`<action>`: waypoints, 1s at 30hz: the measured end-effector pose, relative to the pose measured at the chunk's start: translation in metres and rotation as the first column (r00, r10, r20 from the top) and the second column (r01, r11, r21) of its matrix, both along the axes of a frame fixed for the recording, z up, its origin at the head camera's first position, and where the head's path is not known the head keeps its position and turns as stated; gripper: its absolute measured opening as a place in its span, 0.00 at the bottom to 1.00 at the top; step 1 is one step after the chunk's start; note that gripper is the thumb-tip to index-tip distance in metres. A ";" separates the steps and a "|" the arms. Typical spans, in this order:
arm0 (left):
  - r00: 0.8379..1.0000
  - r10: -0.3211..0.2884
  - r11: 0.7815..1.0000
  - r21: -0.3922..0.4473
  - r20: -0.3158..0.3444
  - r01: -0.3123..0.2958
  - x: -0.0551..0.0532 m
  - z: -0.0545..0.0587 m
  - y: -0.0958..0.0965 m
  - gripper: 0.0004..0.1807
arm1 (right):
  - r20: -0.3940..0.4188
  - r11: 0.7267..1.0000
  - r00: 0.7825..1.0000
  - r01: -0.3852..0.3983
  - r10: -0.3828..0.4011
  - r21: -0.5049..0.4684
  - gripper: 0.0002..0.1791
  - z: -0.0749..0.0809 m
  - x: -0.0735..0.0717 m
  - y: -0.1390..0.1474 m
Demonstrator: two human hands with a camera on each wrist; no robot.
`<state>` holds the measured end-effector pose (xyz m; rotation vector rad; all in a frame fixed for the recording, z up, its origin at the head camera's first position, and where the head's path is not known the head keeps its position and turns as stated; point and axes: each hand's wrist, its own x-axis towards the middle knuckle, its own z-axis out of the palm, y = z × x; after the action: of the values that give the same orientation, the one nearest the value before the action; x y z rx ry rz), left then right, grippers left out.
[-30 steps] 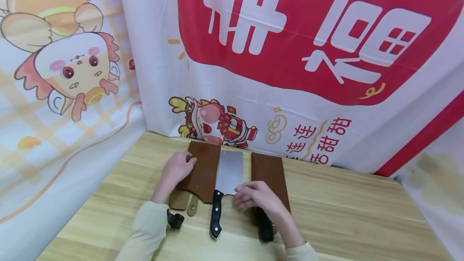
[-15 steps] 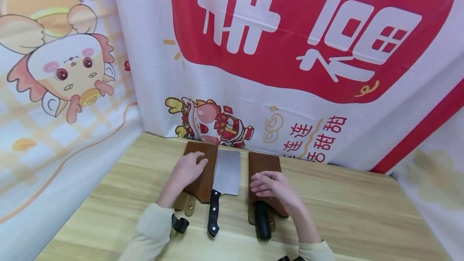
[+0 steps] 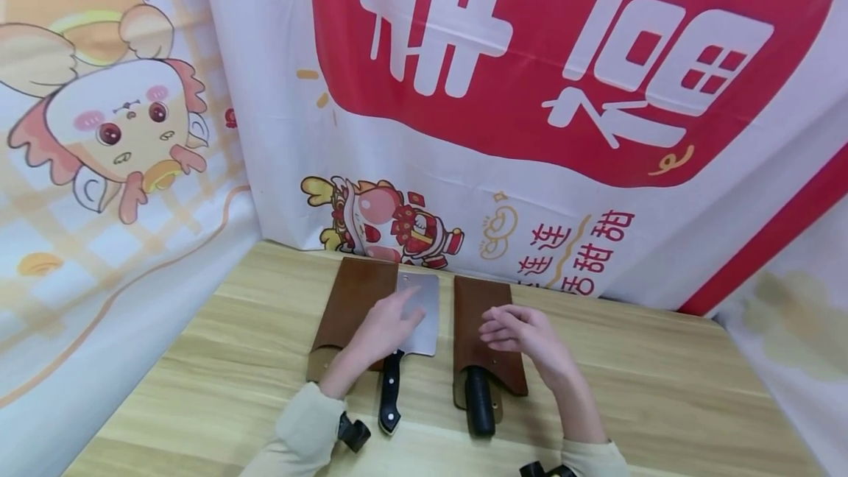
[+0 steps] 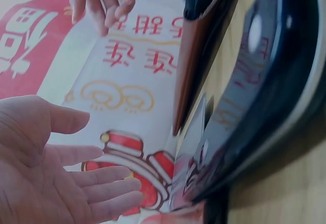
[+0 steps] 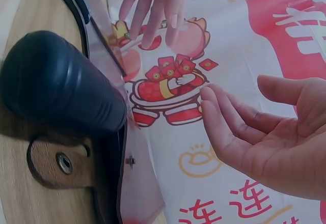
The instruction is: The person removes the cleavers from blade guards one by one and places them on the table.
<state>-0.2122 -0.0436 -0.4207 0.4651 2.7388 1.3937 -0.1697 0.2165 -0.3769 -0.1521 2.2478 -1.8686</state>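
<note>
A cleaver lies flat on the table, with a wide steel blade [image 3: 427, 326] and a riveted black handle [image 3: 391, 392]. Over it hovers my left hand [image 3: 387, 326], fingers extended and holding nothing; the left wrist view shows its palm [image 4: 46, 163]. Left of the blade is a brown leather sheath [image 3: 354, 300], partly covered by that hand. A second brown sheath [image 3: 470, 315] lies to the right, a black ribbed handle [image 5: 56, 86] sticking out of its near end. My right hand [image 3: 533, 337] is above this sheath, fingers loosely bent, nothing in them.
The wooden table [image 3: 629, 374] ends at a white cloth backdrop [image 3: 285, 131] with red and cartoon prints. A strap [image 5: 71, 165] with a metal snap shows beside the black handle. Black wrist cameras [image 3: 354, 433] are worn on both forearms.
My left hand has moved right, from the left sheath to over the cleaver's blade. My right hand has shifted right, from near the cleaver to over the right sheath.
</note>
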 end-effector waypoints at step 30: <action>0.992 -0.125 0.992 0.029 0.022 0.124 0.018 -0.013 0.033 0.29 | 0.068 0.993 0.995 -0.076 0.070 0.088 0.20 -0.008 0.007 0.023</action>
<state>-0.1938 -0.0102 -0.4336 0.6058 2.6251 1.3989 -0.1625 0.2393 -0.3845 -0.1549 2.2472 -1.7068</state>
